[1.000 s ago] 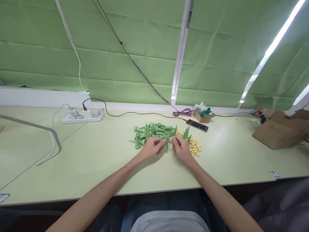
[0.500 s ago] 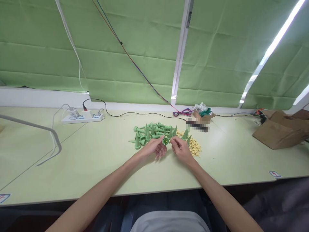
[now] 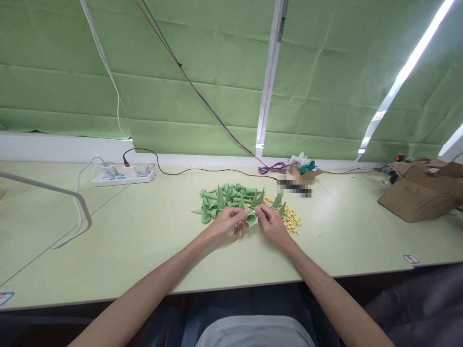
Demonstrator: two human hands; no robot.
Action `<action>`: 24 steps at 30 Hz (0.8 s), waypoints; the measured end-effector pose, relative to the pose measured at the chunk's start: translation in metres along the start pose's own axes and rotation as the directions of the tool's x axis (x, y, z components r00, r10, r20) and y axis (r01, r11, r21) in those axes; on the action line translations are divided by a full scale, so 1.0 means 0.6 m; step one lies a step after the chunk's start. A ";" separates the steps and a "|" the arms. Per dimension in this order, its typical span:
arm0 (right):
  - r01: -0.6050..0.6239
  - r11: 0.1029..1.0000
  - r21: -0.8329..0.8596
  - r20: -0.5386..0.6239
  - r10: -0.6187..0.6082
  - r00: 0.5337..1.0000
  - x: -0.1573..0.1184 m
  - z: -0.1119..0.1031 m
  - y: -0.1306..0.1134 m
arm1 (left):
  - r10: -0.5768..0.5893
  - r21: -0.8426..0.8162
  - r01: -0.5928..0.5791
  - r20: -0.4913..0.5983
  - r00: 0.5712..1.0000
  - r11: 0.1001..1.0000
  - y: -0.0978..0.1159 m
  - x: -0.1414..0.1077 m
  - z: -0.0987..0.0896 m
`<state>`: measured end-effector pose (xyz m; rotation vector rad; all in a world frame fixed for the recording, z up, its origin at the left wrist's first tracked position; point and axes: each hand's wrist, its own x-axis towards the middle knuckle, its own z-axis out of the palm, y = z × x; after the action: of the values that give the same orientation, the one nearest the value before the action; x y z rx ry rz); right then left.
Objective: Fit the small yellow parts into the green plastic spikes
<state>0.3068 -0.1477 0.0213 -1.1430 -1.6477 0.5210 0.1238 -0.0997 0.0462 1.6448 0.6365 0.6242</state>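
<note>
A green cone piece (image 3: 250, 218) with a round open end is held in my left hand (image 3: 231, 221), its opening facing me. My right hand (image 3: 270, 222) is pinched close beside that piece; a tiny bit of yellow shows at its fingertips, too small to make out fully. Behind my hands lies a pile of green cone pieces (image 3: 220, 196), some standing point up, others on their sides. Small yellow pieces (image 3: 292, 220) are heaped to the right of the pile, partly behind my right hand, with a couple of green cones standing among them.
A white power strip (image 3: 123, 176) sits at the back left of the table (image 3: 152, 231). A grey curved metal bar (image 3: 81, 202) crosses the left side. Toward the back are a small open box (image 3: 306, 174) and cables; a brown paper bag (image 3: 415, 195) is at right.
The green piece in my left hand has tilted and moved slightly down and right, and my left fingers have shifted around it. My right hand has hardly moved.
</note>
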 end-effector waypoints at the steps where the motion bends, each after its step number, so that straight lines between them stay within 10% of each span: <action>1: 0.003 1.000 -0.005 0.000 -0.003 1.000 0.000 0.000 0.000 | 0.012 0.016 -0.012 -0.001 1.000 1.000 0.001 0.000 0.000; 24: -0.006 0.998 -0.058 -0.030 0.004 1.000 0.005 0.004 0.005 | 0.413 0.604 -0.276 -0.097 0.905 0.747 0.003 -0.009 0.015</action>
<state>0.3060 -0.1433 0.0192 -1.1920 -1.6438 0.4601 0.1265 -0.1097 0.0462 2.3263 0.7358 0.9677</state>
